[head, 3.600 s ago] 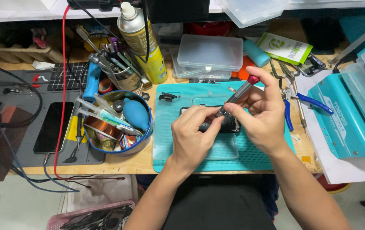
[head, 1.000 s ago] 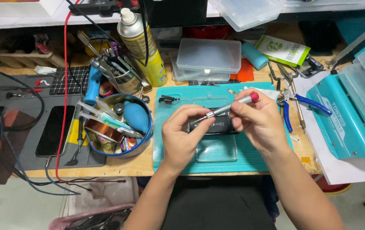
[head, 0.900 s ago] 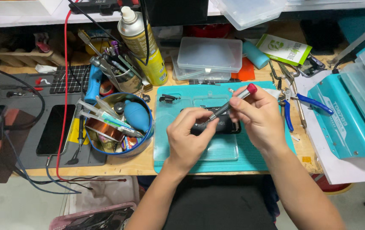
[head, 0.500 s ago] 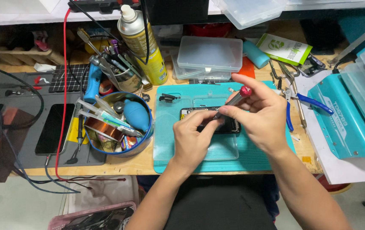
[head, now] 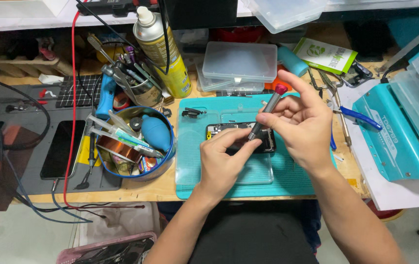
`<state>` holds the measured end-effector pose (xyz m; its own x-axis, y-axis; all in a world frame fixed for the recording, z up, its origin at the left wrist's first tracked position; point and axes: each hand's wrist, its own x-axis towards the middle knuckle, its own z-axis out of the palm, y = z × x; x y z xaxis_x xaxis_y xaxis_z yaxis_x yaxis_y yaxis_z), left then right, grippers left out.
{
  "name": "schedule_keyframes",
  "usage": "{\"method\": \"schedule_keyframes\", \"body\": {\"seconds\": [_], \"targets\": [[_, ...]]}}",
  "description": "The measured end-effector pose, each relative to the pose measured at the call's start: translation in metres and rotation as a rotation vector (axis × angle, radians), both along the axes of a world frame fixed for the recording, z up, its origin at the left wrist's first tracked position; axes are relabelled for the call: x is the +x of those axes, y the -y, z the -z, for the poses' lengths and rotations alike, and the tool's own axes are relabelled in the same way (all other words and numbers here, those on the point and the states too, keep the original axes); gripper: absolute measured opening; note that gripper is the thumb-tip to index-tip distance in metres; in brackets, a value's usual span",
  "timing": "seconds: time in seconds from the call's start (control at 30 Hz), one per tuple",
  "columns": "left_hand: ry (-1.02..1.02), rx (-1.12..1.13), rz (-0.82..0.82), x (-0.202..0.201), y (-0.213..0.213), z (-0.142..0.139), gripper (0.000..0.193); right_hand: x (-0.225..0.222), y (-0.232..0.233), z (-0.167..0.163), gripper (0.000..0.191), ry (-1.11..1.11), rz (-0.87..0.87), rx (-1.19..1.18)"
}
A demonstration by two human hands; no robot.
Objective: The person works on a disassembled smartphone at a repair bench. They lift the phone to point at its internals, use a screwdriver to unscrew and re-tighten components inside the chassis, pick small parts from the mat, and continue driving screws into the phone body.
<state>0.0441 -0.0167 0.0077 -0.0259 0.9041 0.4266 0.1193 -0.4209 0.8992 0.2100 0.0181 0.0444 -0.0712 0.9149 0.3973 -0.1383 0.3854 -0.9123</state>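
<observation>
An opened phone (head: 268, 139) lies on a teal work mat (head: 194, 151) in the middle of the wooden bench. My left hand (head: 224, 164) rests on the phone's near side, fingers pressed on it, holding it down. My right hand (head: 302, 124) grips a slim grey screwdriver with a red cap (head: 267, 112), tilted, its tip down on the phone beside my left fingertips. A small dark part (head: 191, 113) lies on the mat's far left corner.
A round blue tin (head: 169, 155) of tools and a blue air blower stands left of the mat. A yellow spray can (head: 163, 49) and clear plastic boxes (head: 241, 61) stand behind. Blue-handled pliers (head: 358, 116) and a teal machine (head: 395, 132) lie right. A dark phone (head: 63, 149) lies far left.
The screwdriver was lifted and levelled about a second ago, then brought back down; its tip now rests on the phone. My left hand stayed on the phone throughout.
</observation>
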Motion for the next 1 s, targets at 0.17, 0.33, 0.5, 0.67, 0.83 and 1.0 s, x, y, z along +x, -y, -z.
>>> {"method": "schedule_keyframes", "body": {"seconds": [0.17,0.33,0.5,0.67,0.83,1.0], "targets": [[-0.051,0.073,-0.053,0.001,0.004,-0.003,0.021,0.003,0.003,0.003,0.076,0.043,0.014,0.001],[-0.095,0.122,-0.076,0.003,0.005,-0.004,0.016,0.008,0.001,0.015,0.063,-0.043,-0.032,-0.055],[-0.107,0.173,-0.107,0.005,0.003,-0.004,0.015,0.013,-0.004,0.029,0.029,0.097,0.039,-0.105],[-0.095,0.165,-0.096,0.004,0.002,-0.003,0.016,0.012,-0.004,0.026,0.039,0.035,0.004,-0.086],[-0.032,0.057,-0.050,0.004,0.002,-0.002,0.015,0.011,0.000,0.013,0.056,0.084,0.020,-0.056],[-0.029,-0.004,-0.023,0.004,-0.005,0.002,0.020,0.008,0.004,0.011,0.071,0.118,-0.040,-0.022]]}}
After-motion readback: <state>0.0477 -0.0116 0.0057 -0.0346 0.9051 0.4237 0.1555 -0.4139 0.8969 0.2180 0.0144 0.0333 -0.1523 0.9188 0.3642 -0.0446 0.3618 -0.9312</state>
